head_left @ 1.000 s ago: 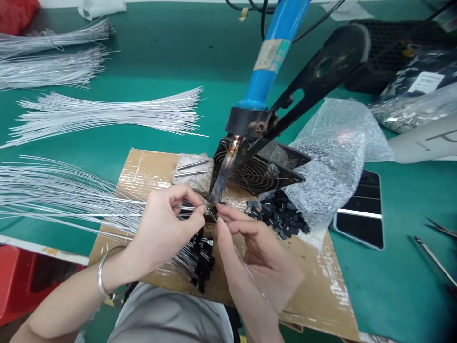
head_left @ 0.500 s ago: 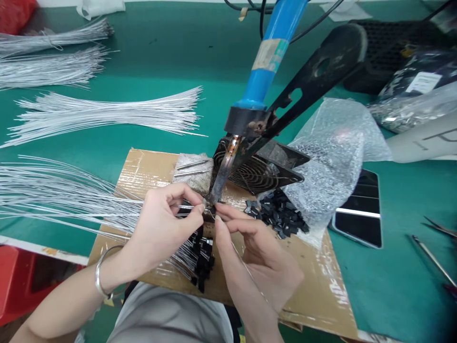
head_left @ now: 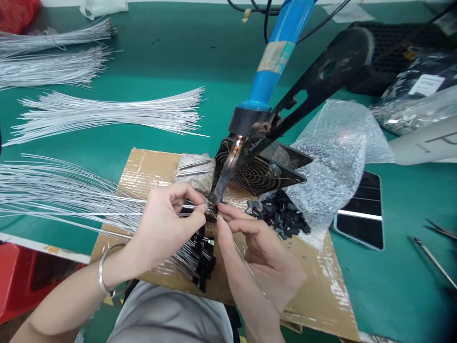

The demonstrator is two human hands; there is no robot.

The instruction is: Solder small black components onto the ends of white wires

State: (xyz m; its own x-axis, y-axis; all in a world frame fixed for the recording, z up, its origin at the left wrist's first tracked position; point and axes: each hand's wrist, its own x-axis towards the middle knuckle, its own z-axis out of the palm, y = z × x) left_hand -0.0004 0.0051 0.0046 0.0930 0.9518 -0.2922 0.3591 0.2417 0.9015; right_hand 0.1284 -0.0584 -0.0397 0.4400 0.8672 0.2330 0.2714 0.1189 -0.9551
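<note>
My left hand point(head_left: 167, 228) pinches the end of a thin grey wire right beside the tip point(head_left: 221, 183) of a blue-handled soldering iron point(head_left: 268, 71). In my right hand point(head_left: 257, 259), thumb and fingers are closed on a strand of solder wire point(head_left: 250, 270), which runs back across the palm. Its front end reaches the iron's tip, where a small dark part is mostly hidden by my fingertips. Under my left hand, several wires end in black connectors point(head_left: 205, 259). Loose grey wires point(head_left: 71, 190) fan out to the left.
A metal bracket point(head_left: 321, 71) holds the iron above a cardboard sheet point(head_left: 307, 286). Behind the tip stands a black fan point(head_left: 257, 174), with a sponge-like block point(head_left: 194, 183) on its left. Small black parts point(head_left: 280, 216), a bubble-wrap bag point(head_left: 332, 152) and a phone point(head_left: 360, 212) lie right.
The whole view has shifted slightly, so things appear a little further right. Both hands keep their hold at the iron's tip, with hardly any movement.
</note>
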